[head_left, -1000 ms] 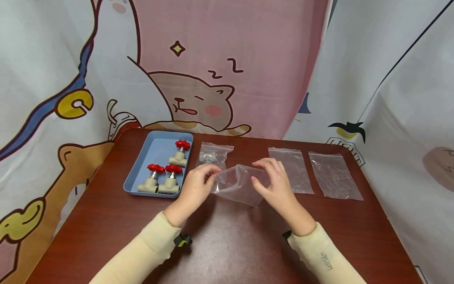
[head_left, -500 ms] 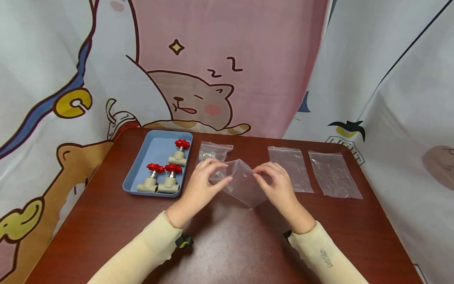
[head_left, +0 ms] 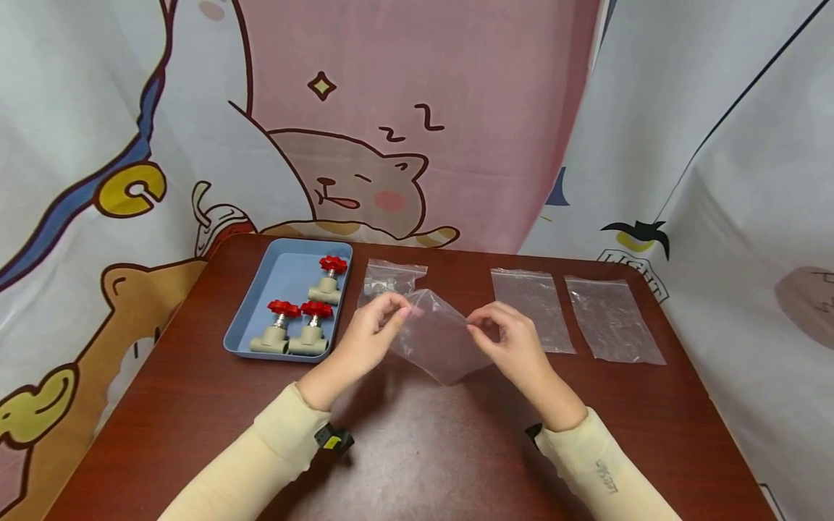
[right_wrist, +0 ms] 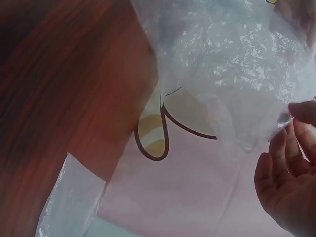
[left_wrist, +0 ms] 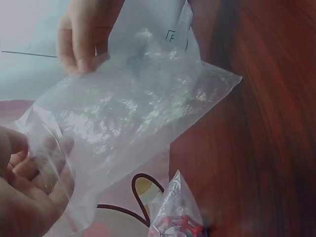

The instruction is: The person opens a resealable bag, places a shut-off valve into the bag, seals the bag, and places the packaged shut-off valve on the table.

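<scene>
A clear plastic zip bag hangs between my two hands above the table. My left hand pinches its upper left edge between thumb and fingers; in the left wrist view, part of this hand shows through the film. The right hand pinches the opposite edge with thumb and forefinger, the other fingers curled, as the right wrist view also shows of this hand. No object is visible inside the held bag. Behind it lies another zip bag with a valve in it, partly hidden by the left hand.
A blue tray at the left holds red-handled valves with beige tee bodies, such as this valve. Two flat zip bags, a nearer bag and a farther bag, lie at the right on the brown table.
The left hand's fingers spread apart half a second ago, then came together on the bag's edge. The right hand went from loosely spread fingers to a pinch. The bag's lower corner shifted left.
</scene>
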`<state>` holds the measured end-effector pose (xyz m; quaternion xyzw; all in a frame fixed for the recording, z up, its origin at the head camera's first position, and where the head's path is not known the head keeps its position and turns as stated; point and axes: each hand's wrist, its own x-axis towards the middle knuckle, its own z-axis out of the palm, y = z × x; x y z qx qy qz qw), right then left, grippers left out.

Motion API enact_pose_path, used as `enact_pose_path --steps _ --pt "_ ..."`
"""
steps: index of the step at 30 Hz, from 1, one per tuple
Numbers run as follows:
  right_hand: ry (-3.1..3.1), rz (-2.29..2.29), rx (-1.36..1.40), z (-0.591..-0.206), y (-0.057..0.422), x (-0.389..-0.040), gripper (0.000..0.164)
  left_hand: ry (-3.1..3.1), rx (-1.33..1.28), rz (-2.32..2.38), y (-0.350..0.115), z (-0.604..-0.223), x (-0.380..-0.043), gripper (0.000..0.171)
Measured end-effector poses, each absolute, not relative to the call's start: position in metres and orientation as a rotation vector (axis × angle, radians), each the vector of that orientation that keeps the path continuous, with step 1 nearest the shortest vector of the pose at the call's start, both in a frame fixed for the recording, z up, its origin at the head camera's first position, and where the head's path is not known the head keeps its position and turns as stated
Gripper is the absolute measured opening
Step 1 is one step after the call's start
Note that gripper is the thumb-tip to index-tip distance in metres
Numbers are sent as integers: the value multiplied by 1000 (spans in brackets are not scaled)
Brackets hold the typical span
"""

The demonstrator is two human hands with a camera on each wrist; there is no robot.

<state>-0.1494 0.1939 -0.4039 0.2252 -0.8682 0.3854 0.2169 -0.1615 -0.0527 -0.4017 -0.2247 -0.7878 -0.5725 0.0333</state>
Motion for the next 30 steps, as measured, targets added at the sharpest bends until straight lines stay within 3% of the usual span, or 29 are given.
enact_pose_path --steps 15,24,30 --pt "-2229 1183 759 -402 196 -148 20 -2402 -784 -1748 -58 -377 -149 6" --pt "-2288 1081 719 -411 198 -150 15 -2442 -880 -1668 -58 -366 -138 2" --pt "-2285 1074 685 -416 201 -152 15 -2345 -868 -1617 -68 -384 -148 17"
